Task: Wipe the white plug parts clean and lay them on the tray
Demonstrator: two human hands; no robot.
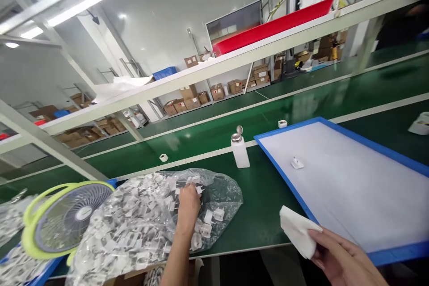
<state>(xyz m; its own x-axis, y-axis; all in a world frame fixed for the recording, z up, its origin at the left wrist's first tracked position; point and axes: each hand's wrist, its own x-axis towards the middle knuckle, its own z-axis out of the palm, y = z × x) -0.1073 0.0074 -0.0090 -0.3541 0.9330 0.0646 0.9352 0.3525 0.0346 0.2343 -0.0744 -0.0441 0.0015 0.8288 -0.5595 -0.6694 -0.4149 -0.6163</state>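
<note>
- Left hand [190,199] is among plugs [134,208] in the bag [229,187], by the table's [261,201] near edge: seemingly picking; its grip I cannot tell.
- Right hand [342,254] pinches a cloth [298,231].
- Lifting a plug would call for clearing loose film.
- Bottle [240,153] stands between bag and mat [351,187]; fan [83,213] flanks the bag.

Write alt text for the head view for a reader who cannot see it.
A person's left hand reaches into a clear plastic bag of small white parts while the right hand holds a white cloth. A white bottle and a blue-edged tray are on the green table.
</note>
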